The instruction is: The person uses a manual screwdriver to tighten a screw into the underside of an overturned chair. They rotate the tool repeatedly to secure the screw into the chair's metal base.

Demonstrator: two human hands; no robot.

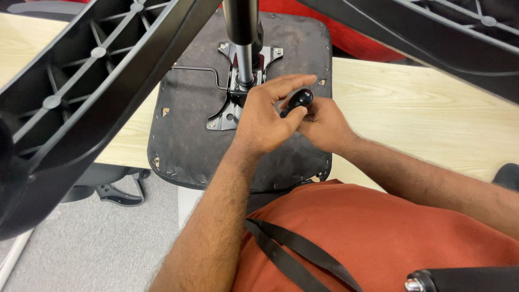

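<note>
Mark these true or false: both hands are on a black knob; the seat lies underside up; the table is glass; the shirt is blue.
1. Both the left hand and right hand are on the black knob. True.
2. The chair seat lies underside up. True; its metal plate shows.
3. The table is glass. False: light wood.
4. The shirt is blue. False: rust orange.

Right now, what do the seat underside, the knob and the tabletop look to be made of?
Seat underside: thin dark fabric, matte and dusty, stapled along the edges. Knob, held in both the left hand and the right hand: likely black moulded plastic, smooth, with a glossy highlight. Tabletop: pale wood-grain surface, probably laminate, matte.
</note>
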